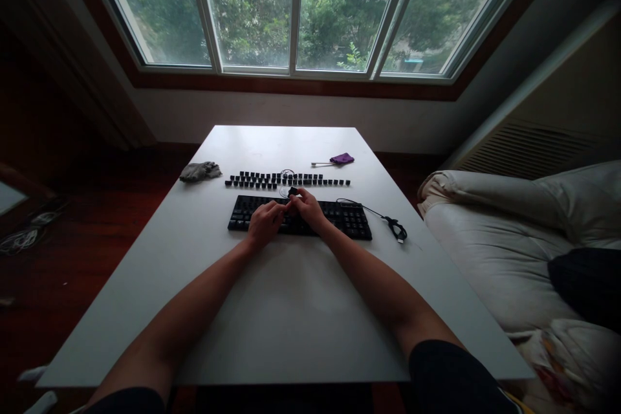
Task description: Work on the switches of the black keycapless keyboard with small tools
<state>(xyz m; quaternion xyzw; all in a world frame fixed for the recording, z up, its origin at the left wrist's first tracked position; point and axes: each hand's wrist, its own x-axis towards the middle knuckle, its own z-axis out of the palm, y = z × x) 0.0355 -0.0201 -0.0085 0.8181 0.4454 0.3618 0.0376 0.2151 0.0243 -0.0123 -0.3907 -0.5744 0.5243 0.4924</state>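
Note:
A black keyboard (349, 217) lies across the middle of the white table (291, 310). Both my hands rest over its centre, touching each other. My right hand (306, 208) is closed, pinching a small black keycap (292, 191) at its fingertips. My left hand (264, 223) is curled with its fingertips meeting the right hand's; what it grips is hidden. Behind the keyboard, several loose black keycaps (286, 179) stand in two rows, with a thin wire puller lying among them.
A grey cloth (200, 171) lies at the back left of the table. A purple cloth (342, 158) and a slim tool (320, 163) sit at the back right. The keyboard's cable (394, 226) coils to the right. A white sofa (514, 233) stands beside the table.

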